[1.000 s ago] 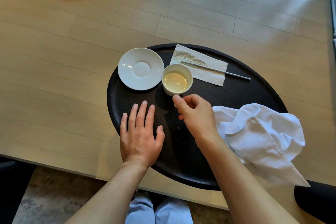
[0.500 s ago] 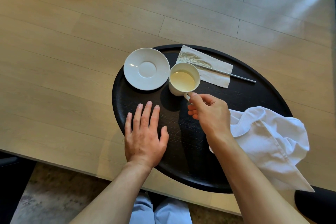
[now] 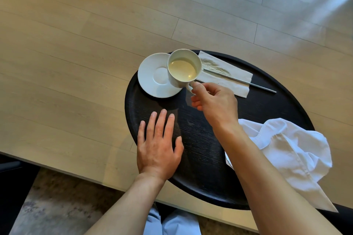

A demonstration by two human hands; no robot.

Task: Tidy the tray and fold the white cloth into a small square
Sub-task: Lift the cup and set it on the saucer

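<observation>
Now the right hand [image 3: 214, 101] pinches the handle of a white cup [image 3: 184, 67] of pale liquid, holding it over the right edge of the white saucer [image 3: 152, 80], at eleven o'clock on the round black tray [image 3: 200, 158]; whether the cup touches the saucer is hard to judge. At one o'clock a metal stick [image 3: 240, 81] lies across a paper napkin [image 3: 225, 78]. Crumpled at four o'clock, the white cloth [image 3: 290, 152] overhangs the tray rim onto the desk [image 3: 76, 82]. The left hand [image 3: 158, 145] lies flat, fingers spread, at eight o'clock.
</observation>
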